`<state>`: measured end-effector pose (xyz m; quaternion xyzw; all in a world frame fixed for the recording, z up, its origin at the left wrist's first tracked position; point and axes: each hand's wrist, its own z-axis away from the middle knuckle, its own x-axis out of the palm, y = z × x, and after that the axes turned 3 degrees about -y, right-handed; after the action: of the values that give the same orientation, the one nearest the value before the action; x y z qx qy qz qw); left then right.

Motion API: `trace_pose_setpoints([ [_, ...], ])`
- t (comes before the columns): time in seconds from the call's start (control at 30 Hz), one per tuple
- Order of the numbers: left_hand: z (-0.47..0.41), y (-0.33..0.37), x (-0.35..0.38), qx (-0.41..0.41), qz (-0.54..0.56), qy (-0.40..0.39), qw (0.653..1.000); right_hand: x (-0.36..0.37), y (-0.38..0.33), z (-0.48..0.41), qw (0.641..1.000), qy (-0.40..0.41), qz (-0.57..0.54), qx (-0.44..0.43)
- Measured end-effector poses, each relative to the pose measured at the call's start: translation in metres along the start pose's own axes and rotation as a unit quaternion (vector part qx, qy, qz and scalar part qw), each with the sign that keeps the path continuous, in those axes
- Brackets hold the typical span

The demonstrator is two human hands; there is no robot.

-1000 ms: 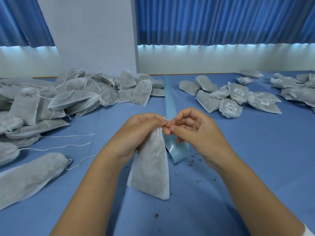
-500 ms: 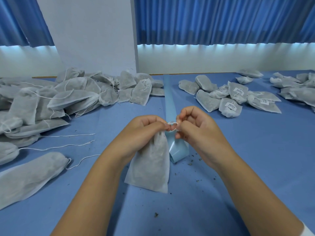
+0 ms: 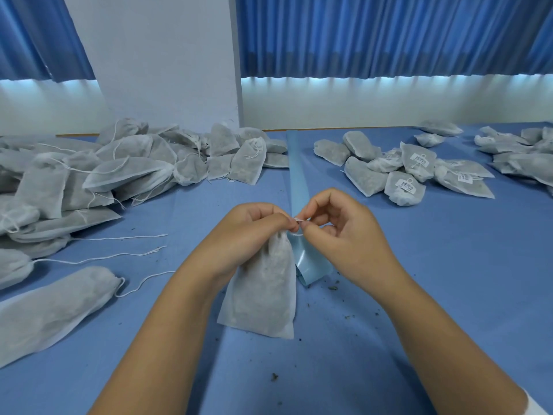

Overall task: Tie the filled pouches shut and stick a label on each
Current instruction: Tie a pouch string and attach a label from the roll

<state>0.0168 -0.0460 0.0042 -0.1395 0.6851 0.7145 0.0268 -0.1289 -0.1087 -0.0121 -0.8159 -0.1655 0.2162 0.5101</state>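
Observation:
A filled grey mesh pouch [image 3: 263,292] hangs upright above the blue table, its bottom edge near the cloth. My left hand [image 3: 251,232] grips its gathered neck. My right hand [image 3: 338,226] pinches the thin white drawstring [image 3: 298,226], which forms a small loop between both sets of fingertips. A pale blue label backing strip [image 3: 297,175] runs from the table's far edge toward me and curls up just behind the pouch.
A big heap of untied pouches [image 3: 89,181] with loose strings covers the left side. Tied, labelled pouches [image 3: 410,172] lie at the back right, more pouches [image 3: 520,154] at the far right. Herb crumbs dot the blue tablecloth [image 3: 449,265].
The pouch has been lifted slightly and pulled nearer. My right hand's fingers have worked the string into a small loop at the neck, while my left hand keeps its grip.

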Motion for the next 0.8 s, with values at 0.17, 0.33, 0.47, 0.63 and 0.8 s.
trace_pose_setpoints([
  [0.17,0.000,-0.001,-0.001,0.000,0.005,0.001,1.000,-0.006,0.001,-0.002,1.000,-0.005,-0.017,0.016],
  [0.33,-0.001,-0.003,-0.002,-0.004,-0.003,0.010,1.000,-0.011,0.001,-0.004,0.995,-0.010,-0.067,0.069],
  [0.47,-0.002,-0.003,-0.001,0.001,-0.002,0.010,1.000,-0.011,0.000,-0.004,0.988,-0.030,-0.104,0.106],
  [0.63,-0.001,-0.003,-0.002,0.008,-0.008,0.008,1.000,-0.010,-0.001,-0.003,0.981,-0.047,-0.129,0.138],
  [0.8,0.000,-0.001,-0.001,0.005,0.016,-0.008,1.000,-0.011,-0.003,-0.003,0.974,-0.051,-0.155,0.155],
])
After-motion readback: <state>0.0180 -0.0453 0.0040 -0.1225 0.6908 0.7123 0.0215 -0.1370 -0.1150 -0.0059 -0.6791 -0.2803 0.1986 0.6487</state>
